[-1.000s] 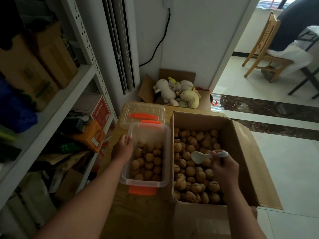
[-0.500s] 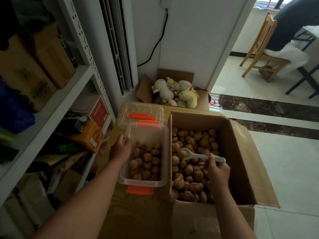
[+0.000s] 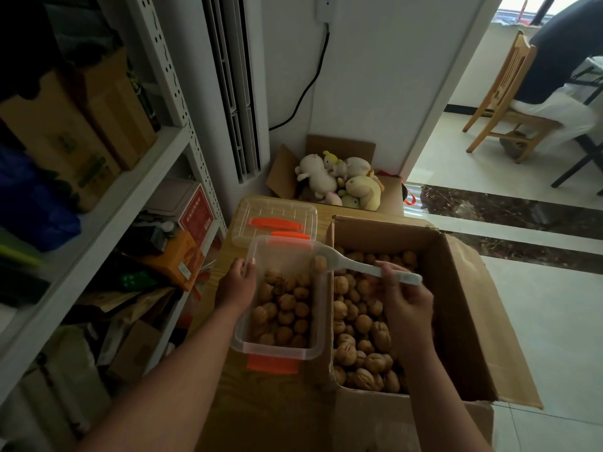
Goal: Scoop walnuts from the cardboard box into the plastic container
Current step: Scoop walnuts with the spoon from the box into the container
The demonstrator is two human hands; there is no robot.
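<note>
Since half a second ago the white spoon [image 3: 365,267] has swung left, out of the cardboard box [image 3: 456,308] and across to the plastic container [image 3: 277,352]; its bowl, which lay among the nuts in the box, now hangs over the container's right wall near the far corner. The right hand [image 3: 408,305] has lifted with it, and the left hand [image 3: 236,285] has kept its place.

From the head camera, the right hand pinches the spoon's handle between thumb and curled fingers, above the walnuts in the box [image 3: 362,324]. One walnut [image 3: 320,264] shows just under the tipped bowl, inside the container's right wall; whether it touches the spoon I cannot tell. The left hand grips the container's left wall near the far end, fingertips hooked over the rim. The walnuts in the container [image 3: 284,305] cover its bottom in a loose heap. The container stands on a wooden table [image 3: 261,402], touching the left side of the box, an orange clip at each short end. Its clear lid [image 3: 274,213] lies flat just behind it.

Behind the table, a smaller carton holds plush toys [image 3: 339,181]. A metal shelf [image 3: 98,223] crowded with boxes runs along the left. Far right, a person sits on a wooden chair [image 3: 502,102].
</note>
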